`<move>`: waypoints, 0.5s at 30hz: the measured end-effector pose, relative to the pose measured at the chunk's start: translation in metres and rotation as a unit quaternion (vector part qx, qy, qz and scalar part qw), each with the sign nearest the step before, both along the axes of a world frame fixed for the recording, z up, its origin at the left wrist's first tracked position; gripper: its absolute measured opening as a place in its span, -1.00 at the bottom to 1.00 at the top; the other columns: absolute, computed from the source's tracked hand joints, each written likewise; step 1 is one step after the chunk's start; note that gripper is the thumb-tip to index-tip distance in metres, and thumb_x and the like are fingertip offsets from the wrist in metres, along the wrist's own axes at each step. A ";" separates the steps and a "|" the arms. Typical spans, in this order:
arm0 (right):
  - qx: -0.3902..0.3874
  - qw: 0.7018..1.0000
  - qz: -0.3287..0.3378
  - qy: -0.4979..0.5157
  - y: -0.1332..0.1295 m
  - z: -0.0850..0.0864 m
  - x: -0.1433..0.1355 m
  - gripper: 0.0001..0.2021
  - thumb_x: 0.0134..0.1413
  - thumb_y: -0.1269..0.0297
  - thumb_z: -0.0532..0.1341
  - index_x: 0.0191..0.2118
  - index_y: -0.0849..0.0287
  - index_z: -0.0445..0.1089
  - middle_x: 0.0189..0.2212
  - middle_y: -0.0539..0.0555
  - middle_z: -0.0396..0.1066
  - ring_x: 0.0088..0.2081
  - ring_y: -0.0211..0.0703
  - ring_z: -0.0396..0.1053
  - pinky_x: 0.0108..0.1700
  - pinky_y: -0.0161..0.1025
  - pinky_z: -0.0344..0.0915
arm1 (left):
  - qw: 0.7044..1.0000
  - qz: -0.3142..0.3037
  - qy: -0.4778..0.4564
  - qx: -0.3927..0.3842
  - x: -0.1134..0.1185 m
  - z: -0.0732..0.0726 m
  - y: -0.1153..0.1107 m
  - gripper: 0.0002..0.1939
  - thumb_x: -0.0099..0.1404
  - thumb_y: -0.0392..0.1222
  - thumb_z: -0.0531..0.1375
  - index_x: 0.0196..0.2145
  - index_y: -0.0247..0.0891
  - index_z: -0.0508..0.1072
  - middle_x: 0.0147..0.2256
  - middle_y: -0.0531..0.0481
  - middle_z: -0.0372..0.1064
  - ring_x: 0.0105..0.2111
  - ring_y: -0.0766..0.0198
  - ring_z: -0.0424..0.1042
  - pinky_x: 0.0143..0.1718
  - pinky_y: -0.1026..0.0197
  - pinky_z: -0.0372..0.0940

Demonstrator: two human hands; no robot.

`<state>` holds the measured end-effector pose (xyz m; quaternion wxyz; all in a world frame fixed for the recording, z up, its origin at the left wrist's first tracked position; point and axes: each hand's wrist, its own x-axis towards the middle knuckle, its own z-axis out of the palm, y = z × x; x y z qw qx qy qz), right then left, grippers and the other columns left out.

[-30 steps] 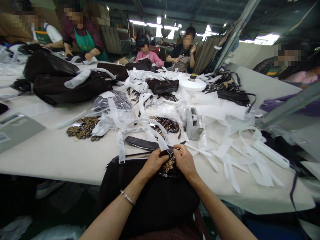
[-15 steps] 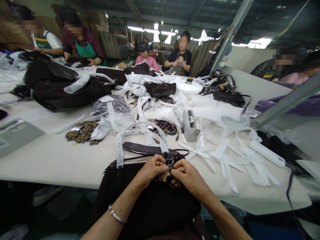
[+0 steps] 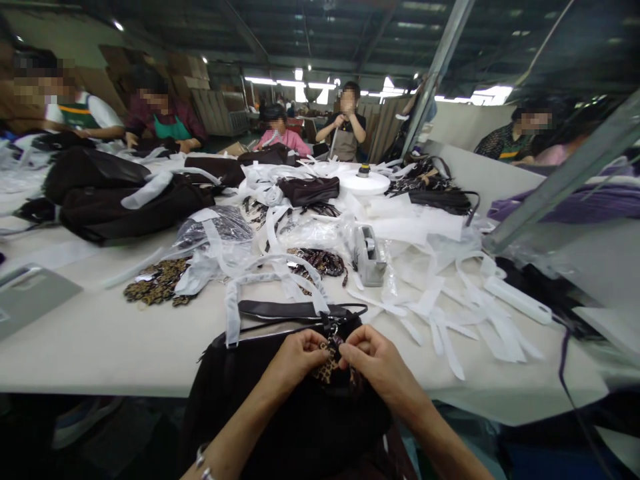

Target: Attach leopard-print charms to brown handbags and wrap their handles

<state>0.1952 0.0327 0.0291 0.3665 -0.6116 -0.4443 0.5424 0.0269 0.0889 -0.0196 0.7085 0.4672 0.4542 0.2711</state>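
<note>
At the tabletop's near edge, working a leopard-print charm with both hands, over the front of a black handbag.
Pinching the charm between the closed fingers of the left hand; pressing together the fingers of the right hand, apparently on a dark patterned strip just beside the charm. Seeing white wrapping already around the bag's handle, and placing the charm just below a silver-coloured ring, but leaving its fastening unclear behind the fingers, so judging the fitting as possibly incomplete.
</note>
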 end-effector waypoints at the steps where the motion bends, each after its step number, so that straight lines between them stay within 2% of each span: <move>1: -0.010 1.000 0.009 0.005 -0.001 0.001 -0.002 -0.78 0.06 0.13 0.21 -0.31 0.12 0.20 -0.50 -0.04 0.46 -0.63 -0.33 0.27 -0.60 -0.38 0.20 | 1.000 0.000 0.020 0.019 0.002 0.001 -0.001 -0.65 -0.03 -0.09 0.41 -0.40 -0.38 0.42 -0.55 0.08 0.35 -0.58 0.43 0.26 -0.51 0.34 0.10; 4: -0.016 0.998 0.042 -0.046 -0.008 0.001 -0.011 -0.86 0.03 0.27 0.19 -0.30 0.10 0.19 -0.54 -0.11 0.37 -0.63 -0.31 0.26 -0.60 -0.37 0.17 | 1.000 -0.001 0.012 -0.005 0.005 0.005 -0.006 -0.64 0.01 -0.02 0.37 -0.45 -0.34 0.37 -0.59 0.13 0.28 -0.60 0.45 0.19 -0.53 0.36 0.05; 6: 0.021 0.990 0.059 -0.126 -0.013 0.000 -0.018 -0.87 -0.02 0.36 0.19 -0.32 0.10 0.20 -0.57 -0.12 0.32 -0.59 -0.30 0.28 -0.55 -0.37 0.14 | 0.998 -0.003 -0.026 -0.051 0.005 0.007 -0.012 -0.61 0.10 0.10 0.30 -0.44 -0.31 0.34 -0.57 0.13 0.27 -0.59 0.44 0.19 -0.53 0.36 0.05; 9: 0.073 0.964 0.093 -0.238 -0.022 -0.001 -0.028 -0.84 -0.05 0.39 0.20 -0.29 0.11 0.25 -0.50 -0.06 0.40 -0.48 -0.23 0.34 -0.43 -0.32 0.16 | 0.995 -0.012 -0.059 -0.076 0.002 0.005 -0.017 -0.56 0.18 0.19 0.22 -0.41 -0.30 0.33 -0.53 0.11 0.29 -0.55 0.41 0.23 -0.50 0.36 0.09; 12: 0.078 0.941 0.158 -0.289 -0.029 0.004 -0.034 -0.80 -0.08 0.36 0.25 -0.25 0.09 0.33 -0.34 0.02 0.49 -0.31 -0.13 0.41 -0.30 -0.29 0.20 | 0.996 -0.003 -0.062 -0.068 0.002 -0.003 -0.018 -0.52 0.07 0.19 0.33 -0.38 -0.30 0.34 -0.54 0.12 0.30 -0.56 0.42 0.23 -0.52 0.37 0.08; 15: 0.100 0.936 0.198 -0.275 -0.026 0.018 -0.023 -0.85 -0.07 0.29 0.30 -0.29 0.07 0.42 -0.26 0.01 0.51 -0.20 -0.12 0.42 -0.21 -0.31 0.22 | 0.991 0.013 -0.093 -0.096 0.003 -0.010 -0.018 -0.47 -0.03 0.18 0.40 -0.38 -0.31 0.35 -0.52 0.08 0.35 -0.56 0.40 0.28 -0.52 0.36 0.14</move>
